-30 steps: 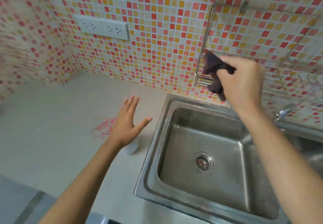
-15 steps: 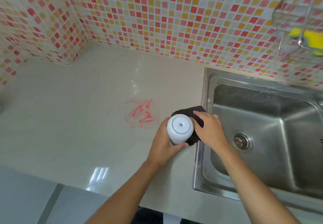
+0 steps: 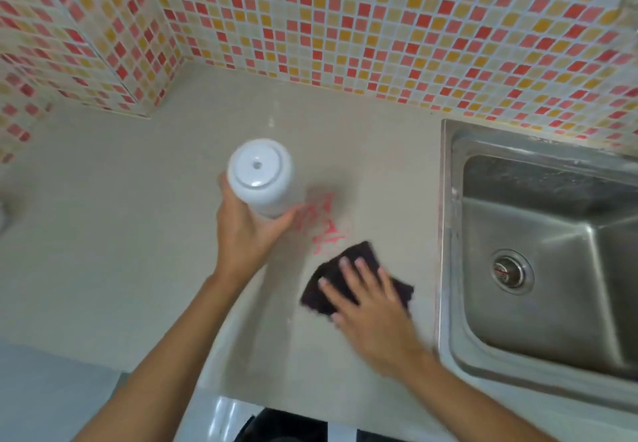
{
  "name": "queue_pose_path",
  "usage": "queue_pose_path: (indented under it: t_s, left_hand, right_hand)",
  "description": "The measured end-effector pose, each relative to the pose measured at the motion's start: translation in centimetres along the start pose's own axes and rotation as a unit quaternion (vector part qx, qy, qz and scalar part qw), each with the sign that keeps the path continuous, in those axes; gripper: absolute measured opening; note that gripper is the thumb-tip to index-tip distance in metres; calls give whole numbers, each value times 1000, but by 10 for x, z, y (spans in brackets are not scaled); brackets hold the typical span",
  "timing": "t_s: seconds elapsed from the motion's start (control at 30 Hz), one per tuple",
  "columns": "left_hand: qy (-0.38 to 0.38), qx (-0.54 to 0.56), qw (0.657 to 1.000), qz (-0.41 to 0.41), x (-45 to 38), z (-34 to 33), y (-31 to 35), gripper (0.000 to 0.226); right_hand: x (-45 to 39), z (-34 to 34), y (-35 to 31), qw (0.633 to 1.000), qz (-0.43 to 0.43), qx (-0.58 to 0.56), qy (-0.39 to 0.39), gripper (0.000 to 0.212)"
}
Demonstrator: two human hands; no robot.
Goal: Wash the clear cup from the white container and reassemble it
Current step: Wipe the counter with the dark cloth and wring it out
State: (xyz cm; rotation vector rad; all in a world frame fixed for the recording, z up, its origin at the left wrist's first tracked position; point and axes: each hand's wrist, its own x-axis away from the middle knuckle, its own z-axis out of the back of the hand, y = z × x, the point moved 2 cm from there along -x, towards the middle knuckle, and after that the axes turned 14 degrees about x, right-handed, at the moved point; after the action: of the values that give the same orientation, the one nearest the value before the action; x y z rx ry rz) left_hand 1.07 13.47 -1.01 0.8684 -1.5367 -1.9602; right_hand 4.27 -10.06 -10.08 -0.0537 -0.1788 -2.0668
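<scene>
My left hand (image 3: 247,231) grips a white container (image 3: 260,176), held up over the beige counter with its round flat end facing the camera. My right hand (image 3: 371,307) lies flat, fingers spread, pressing a dark cloth (image 3: 352,265) onto the counter just left of the sink. No clear cup can be made out in this view.
A red scribble mark (image 3: 322,224) is on the counter (image 3: 138,252) between the container and the cloth. The steel sink (image 3: 552,262) with its drain (image 3: 511,270) fills the right side. A mosaic tiled wall (image 3: 345,27) runs along the back and left.
The left hand went from open to gripping the white container and lifted it left. The right hand brought the cloth down from the wall rack and now presses it flat on the counter.
</scene>
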Motion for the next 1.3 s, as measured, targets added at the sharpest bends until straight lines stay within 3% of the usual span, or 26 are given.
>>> queue_pose_path:
  t_s: [0.1,0.17,0.27,0.4,0.53,0.63,0.8,0.9,1.0,1.13,1.2,1.3]
  left_hand:
    - [38,-22,999,-8,-27,29,-4,92]
    - [45,-34,998,-15,-38,37,-9,93]
    - [51,-31,998,-20,-47,43,-13,93]
    - [45,-30,998,-19,-61,61,-13,95]
    - [33,-34,999,-8,-74,69,-14,99]
    - [25,-27,999,-7,-79,60,-14,95]
    - [13,-19,1000,-18,-84,51,-22,98]
    - [6,-19,1000,-21,-92,42,-25,94]
    - [3,-16,1000,-25,-102,30,-26,93]
    - [0,-2,1000,-21,-110,11,-26,95]
    - [3,5,1000,-17,-109,5,-28,97]
    - [16,4,1000,-9,-100,5,-31,94]
  right_hand:
    - [-61,5,-27,998,51,-14,30,51]
    - [-138,7,-8,999,3,5,53,50]
    - [-207,8,41,994,-101,18,21,51]
    - [-145,5,2,986,-159,-25,48,52]
    - [-70,6,-66,996,-71,-39,44,55]
    - [-152,4,-16,994,-99,-7,47,54]
    - [-291,13,67,977,-199,-56,-46,57]
    - [-267,10,41,977,-208,-48,-16,56]
    - [-165,10,-37,980,-181,-62,60,57]
    - [-60,11,-109,993,-90,-61,40,62]
    - [-96,7,-84,993,-99,-54,42,62]
    - [-198,7,-20,982,-182,-44,38,62]
